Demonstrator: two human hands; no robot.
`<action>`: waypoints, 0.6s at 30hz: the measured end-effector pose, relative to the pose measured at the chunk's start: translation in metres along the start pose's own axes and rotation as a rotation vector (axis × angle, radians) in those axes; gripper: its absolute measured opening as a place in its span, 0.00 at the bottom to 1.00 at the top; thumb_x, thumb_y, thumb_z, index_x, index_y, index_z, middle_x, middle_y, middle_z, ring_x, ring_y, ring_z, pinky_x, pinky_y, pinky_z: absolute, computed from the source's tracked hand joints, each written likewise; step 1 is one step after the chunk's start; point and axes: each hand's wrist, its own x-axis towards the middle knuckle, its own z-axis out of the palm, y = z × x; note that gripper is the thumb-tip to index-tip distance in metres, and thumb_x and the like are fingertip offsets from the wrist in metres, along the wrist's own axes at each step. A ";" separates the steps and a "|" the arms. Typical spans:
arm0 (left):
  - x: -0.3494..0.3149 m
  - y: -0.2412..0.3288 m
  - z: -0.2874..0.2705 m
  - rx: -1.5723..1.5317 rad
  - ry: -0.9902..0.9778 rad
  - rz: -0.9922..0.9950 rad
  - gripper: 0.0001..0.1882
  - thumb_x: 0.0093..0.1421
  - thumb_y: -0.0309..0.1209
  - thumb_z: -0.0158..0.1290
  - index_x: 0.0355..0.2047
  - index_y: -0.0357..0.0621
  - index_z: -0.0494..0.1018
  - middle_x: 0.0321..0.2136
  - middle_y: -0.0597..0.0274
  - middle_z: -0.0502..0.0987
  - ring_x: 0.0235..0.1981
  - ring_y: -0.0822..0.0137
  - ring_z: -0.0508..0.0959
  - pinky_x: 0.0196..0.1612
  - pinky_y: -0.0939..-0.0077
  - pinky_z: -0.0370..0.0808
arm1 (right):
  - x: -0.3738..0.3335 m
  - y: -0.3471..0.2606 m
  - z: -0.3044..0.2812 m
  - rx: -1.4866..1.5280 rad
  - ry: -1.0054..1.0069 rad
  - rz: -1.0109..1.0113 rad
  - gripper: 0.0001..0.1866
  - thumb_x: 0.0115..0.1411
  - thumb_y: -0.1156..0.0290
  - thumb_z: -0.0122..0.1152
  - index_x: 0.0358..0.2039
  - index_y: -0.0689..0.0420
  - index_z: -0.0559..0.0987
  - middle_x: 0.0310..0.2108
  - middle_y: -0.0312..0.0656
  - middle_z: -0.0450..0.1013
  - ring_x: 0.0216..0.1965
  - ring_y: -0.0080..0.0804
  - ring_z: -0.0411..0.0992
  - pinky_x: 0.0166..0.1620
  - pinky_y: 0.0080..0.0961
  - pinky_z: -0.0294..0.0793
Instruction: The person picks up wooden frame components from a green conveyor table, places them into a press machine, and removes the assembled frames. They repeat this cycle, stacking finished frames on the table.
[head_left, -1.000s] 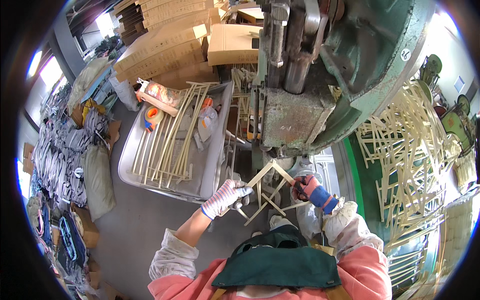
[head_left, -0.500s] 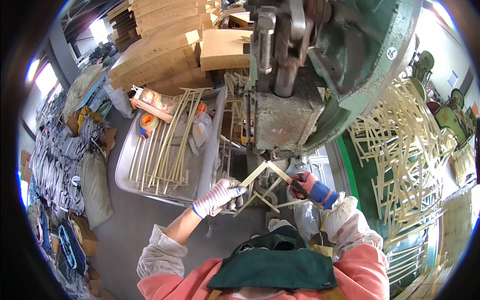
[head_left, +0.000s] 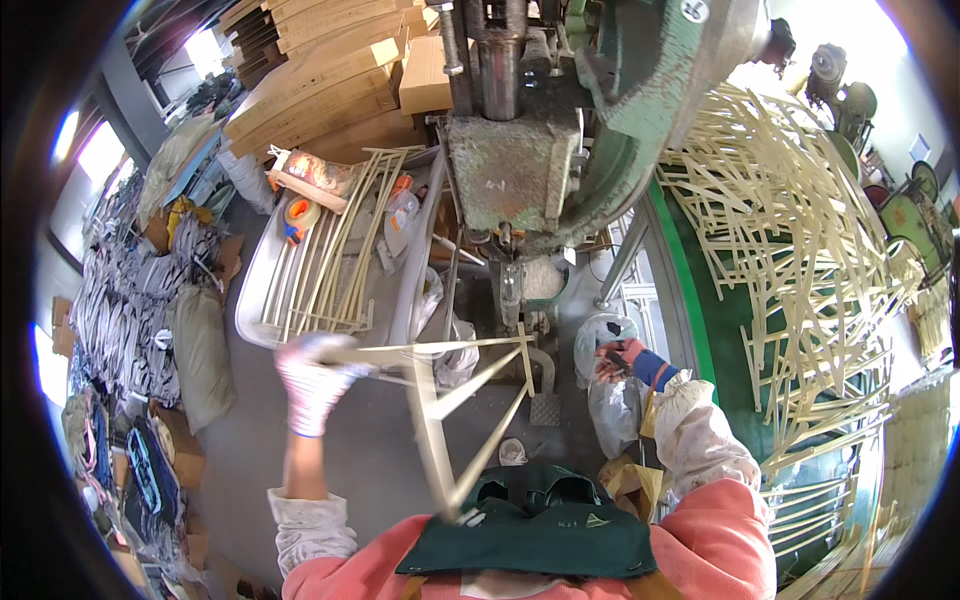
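Observation:
My left hand, in a striped glove and smeared by motion, is closed on one end of a frame of pale wooden strips. The frame hangs in front of me, its joined strips reaching right to below the press head. Apart from it, my right hand, in a pink and blue glove with dark fingertips, has its fingers curled. What they hold, if anything, I cannot make out. Above and beyond the frame stands the green press, its block and lower tip over a narrow post.
A grey-white bin at left holds long strips, a tape roll and a bag. Many loose strips lie on the green table at right. Cardboard boxes are stacked behind. Plastic bags hang beside my right hand.
My left hand has swung left, drawing the strip frame away from the press. My right hand has let go of the frame and sits slightly higher. The view has shifted.

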 end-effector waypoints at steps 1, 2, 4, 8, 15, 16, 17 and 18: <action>0.001 -0.014 -0.024 0.053 0.133 -0.011 0.17 0.35 0.35 0.69 0.26 0.40 0.78 0.21 0.61 0.78 0.22 0.70 0.77 0.28 0.78 0.72 | 0.006 0.030 -0.020 -0.021 0.046 0.052 0.16 0.61 0.62 0.54 0.44 0.60 0.72 0.33 0.48 0.75 0.29 0.38 0.77 0.27 0.32 0.77; 0.000 -0.029 -0.049 -0.156 0.245 -0.109 0.16 0.40 0.32 0.67 0.28 0.37 0.78 0.23 0.59 0.78 0.25 0.68 0.77 0.30 0.78 0.73 | 0.010 0.062 -0.037 0.031 0.093 0.122 0.17 0.61 0.61 0.54 0.44 0.59 0.72 0.35 0.47 0.75 0.32 0.38 0.76 0.29 0.33 0.76; -0.005 -0.058 -0.093 -0.292 0.513 -0.169 0.13 0.45 0.32 0.63 0.27 0.34 0.75 0.22 0.60 0.77 0.22 0.69 0.75 0.27 0.77 0.71 | 0.009 0.126 -0.057 -0.007 0.164 0.150 0.17 0.61 0.59 0.53 0.45 0.57 0.72 0.39 0.44 0.73 0.37 0.36 0.74 0.32 0.36 0.76; -0.083 -0.095 -0.135 -0.295 0.716 -0.373 0.14 0.53 0.39 0.57 0.25 0.41 0.71 0.15 0.69 0.67 0.13 0.76 0.66 0.15 0.83 0.59 | 0.014 0.182 -0.034 0.226 0.165 -0.128 0.19 0.61 0.57 0.53 0.46 0.57 0.72 0.39 0.41 0.71 0.39 0.34 0.72 0.37 0.36 0.74; -0.280 -0.166 -0.079 -0.348 0.773 -0.925 0.16 0.54 0.44 0.57 0.32 0.44 0.75 0.19 0.68 0.72 0.18 0.72 0.70 0.22 0.74 0.66 | -0.069 0.064 0.028 0.538 0.140 -0.531 0.17 0.62 0.57 0.51 0.35 0.59 0.73 0.16 0.31 0.60 0.15 0.20 0.56 0.22 0.21 0.60; -0.296 -0.174 -0.071 -0.385 0.881 -1.276 0.18 0.55 0.47 0.54 0.32 0.43 0.75 0.21 0.66 0.73 0.20 0.69 0.71 0.25 0.70 0.67 | -0.089 0.048 0.034 0.439 0.153 -0.491 0.15 0.62 0.58 0.53 0.35 0.59 0.74 0.15 0.29 0.58 0.13 0.17 0.54 0.19 0.19 0.57; -0.318 -0.170 -0.063 -0.422 0.941 -1.544 0.23 0.57 0.47 0.52 0.43 0.40 0.72 0.30 0.58 0.74 0.32 0.68 0.73 0.36 0.70 0.71 | -0.107 0.034 0.042 0.378 0.108 -0.455 0.14 0.61 0.59 0.54 0.32 0.59 0.74 0.15 0.28 0.59 0.14 0.15 0.55 0.18 0.17 0.56; -0.329 -0.162 -0.053 -0.505 0.808 -1.280 0.26 0.58 0.49 0.50 0.47 0.39 0.70 0.36 0.56 0.73 0.37 0.66 0.72 0.42 0.69 0.69 | -0.119 0.021 0.053 0.355 0.071 -0.405 0.14 0.60 0.59 0.55 0.32 0.60 0.75 0.16 0.29 0.60 0.14 0.15 0.56 0.18 0.16 0.57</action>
